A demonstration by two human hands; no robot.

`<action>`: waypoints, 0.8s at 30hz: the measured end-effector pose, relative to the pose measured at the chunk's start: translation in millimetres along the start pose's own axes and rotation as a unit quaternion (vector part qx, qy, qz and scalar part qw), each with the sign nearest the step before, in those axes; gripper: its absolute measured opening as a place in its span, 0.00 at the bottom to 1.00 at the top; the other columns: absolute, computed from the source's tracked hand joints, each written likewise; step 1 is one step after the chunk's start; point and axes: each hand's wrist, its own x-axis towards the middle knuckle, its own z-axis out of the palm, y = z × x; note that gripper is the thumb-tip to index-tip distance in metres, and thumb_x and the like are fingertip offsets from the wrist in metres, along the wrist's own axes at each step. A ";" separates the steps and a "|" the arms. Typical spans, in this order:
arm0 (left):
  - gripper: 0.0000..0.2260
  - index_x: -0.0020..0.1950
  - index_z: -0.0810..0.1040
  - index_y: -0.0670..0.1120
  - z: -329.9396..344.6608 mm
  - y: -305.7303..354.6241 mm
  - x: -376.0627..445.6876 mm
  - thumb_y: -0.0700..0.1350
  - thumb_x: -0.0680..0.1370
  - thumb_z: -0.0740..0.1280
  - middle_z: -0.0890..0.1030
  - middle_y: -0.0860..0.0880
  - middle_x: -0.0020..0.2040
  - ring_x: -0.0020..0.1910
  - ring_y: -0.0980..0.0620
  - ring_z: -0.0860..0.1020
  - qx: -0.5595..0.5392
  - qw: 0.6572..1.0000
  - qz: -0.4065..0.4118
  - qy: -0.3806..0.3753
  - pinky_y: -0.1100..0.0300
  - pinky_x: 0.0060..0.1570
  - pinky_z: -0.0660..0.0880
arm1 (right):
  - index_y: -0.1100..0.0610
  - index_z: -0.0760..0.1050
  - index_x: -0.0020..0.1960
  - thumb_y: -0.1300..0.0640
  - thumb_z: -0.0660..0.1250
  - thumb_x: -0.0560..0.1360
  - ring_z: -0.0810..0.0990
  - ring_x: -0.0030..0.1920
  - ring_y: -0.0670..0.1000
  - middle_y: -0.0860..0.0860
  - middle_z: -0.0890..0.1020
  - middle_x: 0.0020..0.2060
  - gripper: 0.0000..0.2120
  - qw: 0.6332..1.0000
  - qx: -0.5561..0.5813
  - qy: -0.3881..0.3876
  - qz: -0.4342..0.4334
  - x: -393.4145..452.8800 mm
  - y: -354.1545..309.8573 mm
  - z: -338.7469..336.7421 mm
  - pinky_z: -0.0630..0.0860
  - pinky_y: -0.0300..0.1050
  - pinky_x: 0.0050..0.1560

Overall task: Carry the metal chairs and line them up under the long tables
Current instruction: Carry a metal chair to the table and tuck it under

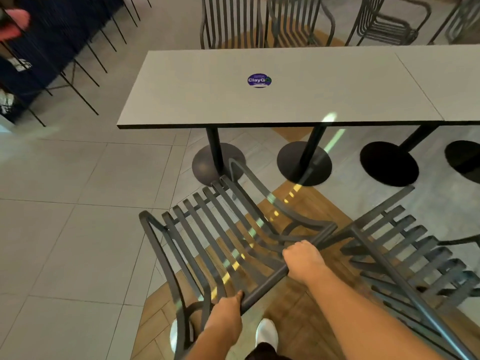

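A dark grey slatted metal chair (207, 229) stands in front of me, its seat pointing at the long grey table (207, 100). Both hands grip the top bar of its backrest: my left hand (228, 315) near the bar's lower end, my right hand (302, 259) further up it. The chair's front edge reaches the table's left pedestal base (205, 165). A second slatted metal chair (405, 250) stands close on the right, beside the first.
More metal chairs (259, 22) line the table's far side. Round black pedestal bases (304, 162) stand under the table. A blue round sticker (259, 80) lies on the tabletop. Thin black legs of other furniture (85, 61) at far left. My white shoes (266, 333) show below.
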 end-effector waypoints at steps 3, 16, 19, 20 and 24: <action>0.32 0.83 0.61 0.56 -24.2 -33.5 5.2 0.32 0.82 0.58 0.79 0.45 0.64 0.62 0.45 0.80 0.026 1.000 0.001 -0.003 0.53 0.65 0.75 | 0.56 0.78 0.61 0.49 0.67 0.80 0.80 0.61 0.57 0.54 0.83 0.57 0.14 1.000 0.018 -0.002 0.019 10.9 -28.6 -15.7 0.70 0.53 0.66; 0.31 0.82 0.63 0.58 -143.1 -173.7 32.4 0.33 0.83 0.56 0.78 0.43 0.68 0.65 0.42 0.78 0.135 0.988 0.076 -0.011 0.50 0.66 0.76 | 0.54 0.78 0.63 0.53 0.63 0.81 0.78 0.63 0.56 0.54 0.82 0.59 0.12 0.985 0.106 0.004 0.133 63.1 -159.8 -67.5 0.69 0.52 0.65; 0.30 0.80 0.66 0.59 -166.2 -205.9 42.5 0.34 0.83 0.58 0.79 0.45 0.65 0.63 0.44 0.79 0.142 0.986 0.088 0.002 0.51 0.65 0.77 | 0.54 0.76 0.66 0.52 0.63 0.82 0.75 0.66 0.56 0.54 0.80 0.62 0.15 0.979 0.131 0.012 0.155 79.5 -186.3 -80.5 0.67 0.51 0.68; 0.30 0.80 0.66 0.59 -174.0 -215.2 46.2 0.34 0.82 0.59 0.79 0.46 0.64 0.62 0.44 0.80 0.147 0.985 0.089 0.008 0.51 0.64 0.77 | 0.54 0.76 0.65 0.51 0.64 0.82 0.74 0.66 0.56 0.53 0.79 0.62 0.14 0.977 0.138 0.018 0.162 85.7 -193.6 -86.0 0.67 0.51 0.69; 0.31 0.79 0.66 0.61 -202.7 -237.4 65.9 0.33 0.82 0.59 0.80 0.47 0.63 0.61 0.45 0.80 0.161 0.982 0.100 0.022 0.50 0.63 0.78 | 0.53 0.76 0.65 0.53 0.64 0.82 0.73 0.67 0.56 0.52 0.79 0.63 0.13 0.969 0.161 0.023 0.184 109.6 -208.3 -108.0 0.66 0.52 0.69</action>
